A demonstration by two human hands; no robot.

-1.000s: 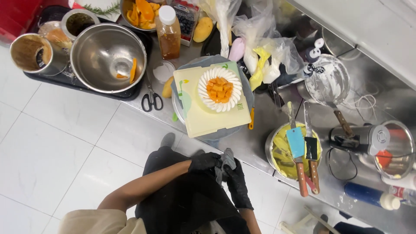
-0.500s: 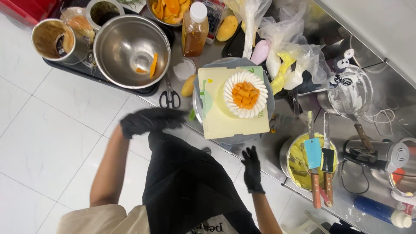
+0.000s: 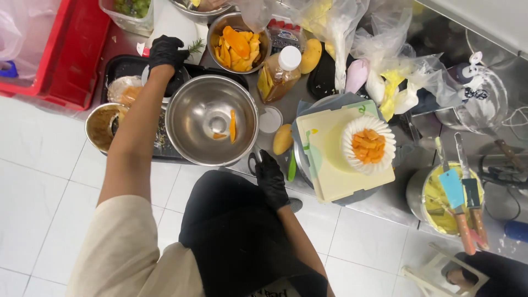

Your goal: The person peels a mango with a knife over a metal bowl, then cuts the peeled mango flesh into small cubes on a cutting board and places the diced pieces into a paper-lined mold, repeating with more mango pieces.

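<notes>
Left hand [image 3: 166, 50], in a black glove, is stretched to the far left of the bench [image 3: 379, 201], its fingers curled down over a small dish [image 3: 175, 80] on the black tray [image 3: 124, 66], with a green sprig [image 3: 196, 47] just beside the fingertips. Whether it grips anything I cannot tell.

Right hand [image 3: 270, 179], also gloved, hangs near the body at the bench's near edge, fingers loosely bent and holding nothing. It is just beside the scissors [image 3: 253, 161] and close to a small mango [image 3: 282, 139].

Between the two hands sits a big steel bowl [image 3: 192, 110] with a few mango slivers in it. Left of it are a brown-stained bowl [image 3: 99, 124] and a foil cup [image 3: 121, 91]. Beyond it stands a bowl of mango slices [image 3: 237, 41], and right of that a bottle [image 3: 280, 74] with a white cap.

To the right, a pale yellow board [image 3: 330, 170] carries a white-frilled cake [image 3: 368, 144] topped with mango cubes. Further right, a tub of yellow cream [image 3: 434, 212] holds spatulas [image 3: 459, 201].

A red crate [image 3: 71, 55] lies at far left.
</notes>
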